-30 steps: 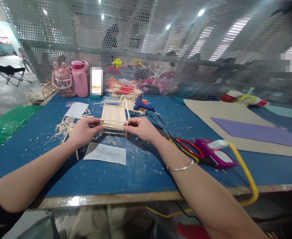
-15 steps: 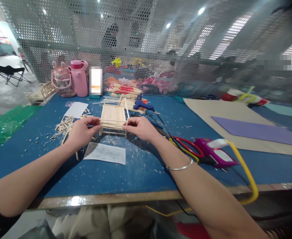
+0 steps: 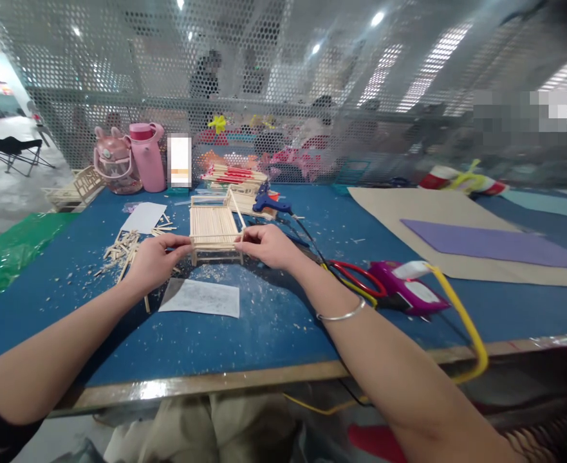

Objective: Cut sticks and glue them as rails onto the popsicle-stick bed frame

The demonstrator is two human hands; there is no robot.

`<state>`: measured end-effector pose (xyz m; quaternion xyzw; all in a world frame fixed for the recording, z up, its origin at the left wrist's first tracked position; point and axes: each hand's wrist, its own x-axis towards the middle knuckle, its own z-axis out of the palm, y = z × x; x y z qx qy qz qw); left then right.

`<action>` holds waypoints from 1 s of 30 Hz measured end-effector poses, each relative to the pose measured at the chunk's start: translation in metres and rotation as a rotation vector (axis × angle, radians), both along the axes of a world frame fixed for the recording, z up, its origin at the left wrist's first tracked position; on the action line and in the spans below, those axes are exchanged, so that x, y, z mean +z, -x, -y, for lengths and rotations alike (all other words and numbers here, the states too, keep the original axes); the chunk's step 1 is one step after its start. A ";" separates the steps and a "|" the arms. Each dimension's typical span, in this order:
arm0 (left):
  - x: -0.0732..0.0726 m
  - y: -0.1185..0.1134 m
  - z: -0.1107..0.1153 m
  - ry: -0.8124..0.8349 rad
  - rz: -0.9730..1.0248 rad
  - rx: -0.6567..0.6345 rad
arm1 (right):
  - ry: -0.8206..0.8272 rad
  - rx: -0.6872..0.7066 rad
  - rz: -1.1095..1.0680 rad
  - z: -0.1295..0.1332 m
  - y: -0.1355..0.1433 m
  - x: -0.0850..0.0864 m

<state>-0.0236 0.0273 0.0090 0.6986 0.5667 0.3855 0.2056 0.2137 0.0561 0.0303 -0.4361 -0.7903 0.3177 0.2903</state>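
A small bed-like frame of thin wooden sticks (image 3: 213, 222) stands on the blue table (image 3: 283, 334). My left hand (image 3: 160, 257) pinches its near left corner between thumb and fingers. At the near right corner, my right hand (image 3: 266, 246) is closed on the frame, beside a slanting stick. Short cut sticks (image 3: 121, 251) lie in a loose heap left of my left hand. In front of the frame is a greyish-white sheet (image 3: 201, 298). Behind and to its right lies a blue glue gun (image 3: 271, 202).
Two pink bottles (image 3: 148, 157) stand at the back left. Red-handled scissors (image 3: 360, 278) and a purple device (image 3: 408, 288) with a yellow cable lie right of my right hand. Farther right, a purple sheet (image 3: 486, 244) rests on beige card (image 3: 384, 212). Perforated metal (image 3: 143, 71) rises behind.
The whole view has shifted a little, so most things sit slightly farther left. Both hands remain at the frame's near corners.
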 end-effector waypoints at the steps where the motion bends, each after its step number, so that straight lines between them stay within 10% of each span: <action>1: 0.000 0.001 -0.001 -0.005 -0.007 -0.002 | 0.005 -0.002 -0.013 0.000 0.000 -0.001; 17: 0.002 0.002 -0.003 -0.131 -0.112 -0.069 | 0.049 0.025 -0.027 -0.005 -0.001 -0.008; 25: 0.000 0.002 -0.004 -0.017 -0.022 -0.020 | -0.393 -0.184 -0.015 0.017 -0.006 0.019; 30: -0.003 0.001 -0.005 0.089 0.090 -0.021 | -0.427 0.017 0.190 0.032 0.003 0.024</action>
